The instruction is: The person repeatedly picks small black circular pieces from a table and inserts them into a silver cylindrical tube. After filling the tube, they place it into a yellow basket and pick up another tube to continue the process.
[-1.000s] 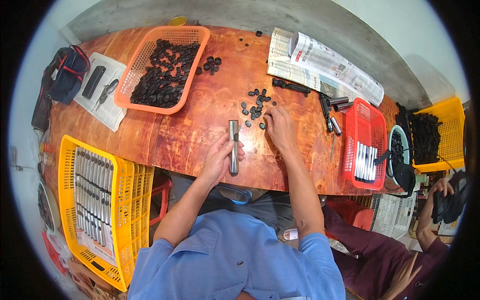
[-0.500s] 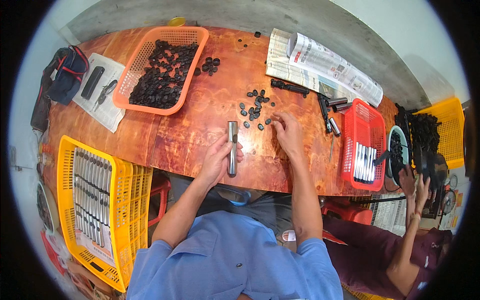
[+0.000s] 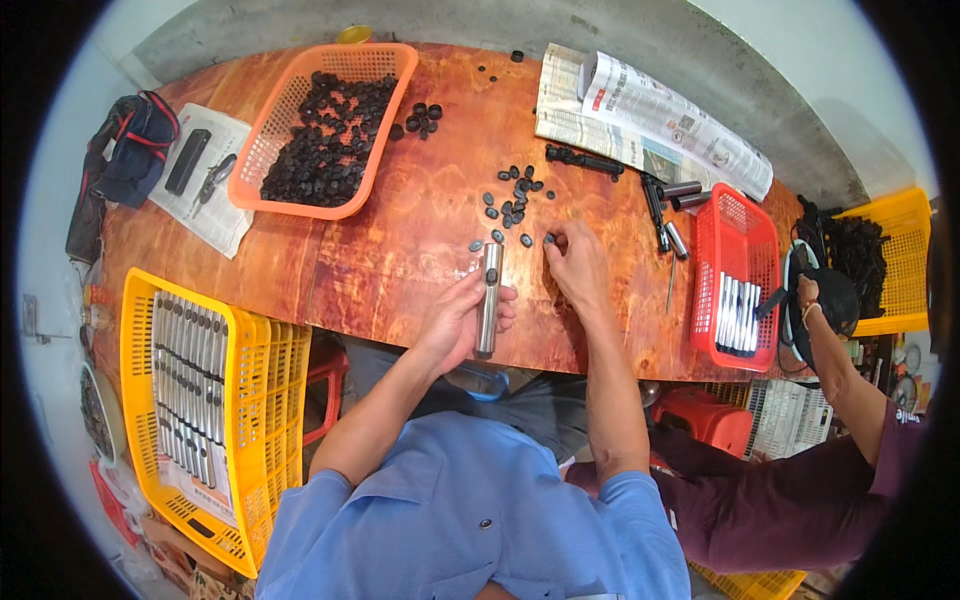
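My left hand [image 3: 462, 322] is wrapped round a shiny metal tube [image 3: 487, 325], which stands nearly upright in the picture over the table's near edge. A dark oval spot, a hole or an inset piece, shows on the tube's upper part. To its right, my right hand [image 3: 580, 268] pinches a small black oval piece [image 3: 549, 239] between thumb and fingertips, a short way from the tube. Several similar black oval pieces [image 3: 518, 190] lie loosely scattered on the table just beyond both hands.
An orange basket [image 3: 352, 207] of black parts stands far left. At near left, a yellow crate [image 3: 240, 400] holds rows of metal tubes. On the right are a red basket [image 3: 735, 230] with tubes, a rolled newspaper [image 3: 680, 125] and a co-worker's hand [image 3: 806, 290] by a bowl.
My left hand and the tube have shifted slightly right. The fingers of my right hand have closed on a black oval piece. The co-worker's arm has moved to the bowl.
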### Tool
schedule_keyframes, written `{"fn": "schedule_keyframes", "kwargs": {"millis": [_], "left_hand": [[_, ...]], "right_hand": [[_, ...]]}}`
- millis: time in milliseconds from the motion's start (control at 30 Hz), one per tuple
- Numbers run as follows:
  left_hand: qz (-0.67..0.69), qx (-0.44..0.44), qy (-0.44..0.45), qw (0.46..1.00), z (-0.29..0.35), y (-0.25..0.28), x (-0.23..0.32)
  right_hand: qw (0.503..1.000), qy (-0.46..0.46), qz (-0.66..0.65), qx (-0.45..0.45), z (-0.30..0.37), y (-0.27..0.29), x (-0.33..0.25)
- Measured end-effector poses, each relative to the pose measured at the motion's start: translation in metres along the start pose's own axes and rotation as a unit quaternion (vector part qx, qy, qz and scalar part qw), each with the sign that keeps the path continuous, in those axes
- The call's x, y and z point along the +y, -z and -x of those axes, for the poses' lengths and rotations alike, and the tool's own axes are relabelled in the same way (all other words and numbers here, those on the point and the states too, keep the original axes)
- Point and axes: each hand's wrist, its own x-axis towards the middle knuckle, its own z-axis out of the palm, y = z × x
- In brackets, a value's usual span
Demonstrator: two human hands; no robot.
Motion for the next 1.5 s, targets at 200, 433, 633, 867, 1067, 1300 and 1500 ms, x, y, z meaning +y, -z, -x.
{"fn": "schedule_keyframes", "kwargs": {"millis": [200,433,633,867,1067,1300,1500], "left_hand": [[-0.024,-0.009,-0.014,1.0,-0.003,0.001,-0.007],[-0.051,-0.017,-0.013,0.998,-0.004,-0.002,-0.006],[-0.045,-0.019,-0.025,0.998,-0.005,-0.002,-0.008],[-0.051,-0.011,-0.013,0.999,-0.003,-0.002,-0.007],[-0.137,0.013,0.017,0.99,0.003,-0.009,-0.003],[-0.177,0.019,0.113,0.978,0.013,-0.024,-0.006],[-0.235,0.01,0.09,0.968,0.016,-0.027,-0.013]], "right_hand": [[0.988,0.037,-0.14,-0.058,0.033,0.021,-0.022],[0.978,0.09,-0.175,-0.075,0.051,0.022,-0.052],[0.978,0.117,-0.161,-0.069,0.051,0.016,-0.055],[0.977,0.2,-0.079,-0.01,0.055,0.013,-0.055],[0.968,0.143,-0.206,-0.016,0.065,0.007,-0.055],[0.858,-0.182,-0.469,-0.105,0.068,0.012,-0.051],[0.865,-0.184,-0.45,-0.125,0.074,0.013,-0.048]]}}
